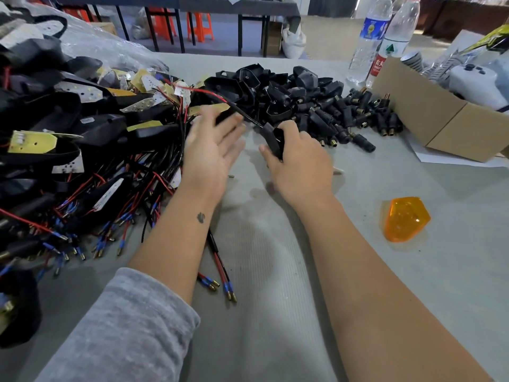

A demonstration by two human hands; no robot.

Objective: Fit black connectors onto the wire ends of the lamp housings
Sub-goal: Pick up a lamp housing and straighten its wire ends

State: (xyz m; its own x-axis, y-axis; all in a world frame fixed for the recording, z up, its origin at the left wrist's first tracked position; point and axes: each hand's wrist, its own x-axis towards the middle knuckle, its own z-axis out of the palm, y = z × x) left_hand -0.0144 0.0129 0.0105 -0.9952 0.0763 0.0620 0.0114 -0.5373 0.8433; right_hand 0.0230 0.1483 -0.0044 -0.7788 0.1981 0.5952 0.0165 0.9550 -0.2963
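Observation:
My right hand [298, 158] grips a black lamp housing [272, 139] at the table's middle. A red and black wire pair [220, 99] runs from that housing up and left toward the pile. My left hand [212, 150] is just left of it, fingers spread and blurred, holding nothing. A heap of lamp housings with circuit boards and wires [82, 139] fills the left side. Behind my right hand lies a pile of black connectors [352, 117] mixed with empty black shells [264, 84]. One loose wire pair with brass tips [220, 271] lies under my left forearm.
An orange lens [405, 219] lies on the grey cloth at the right. A cardboard box [440, 119] stands at the far right, with two water bottles [382, 37] behind it. Orange stools and a dark table are in the background.

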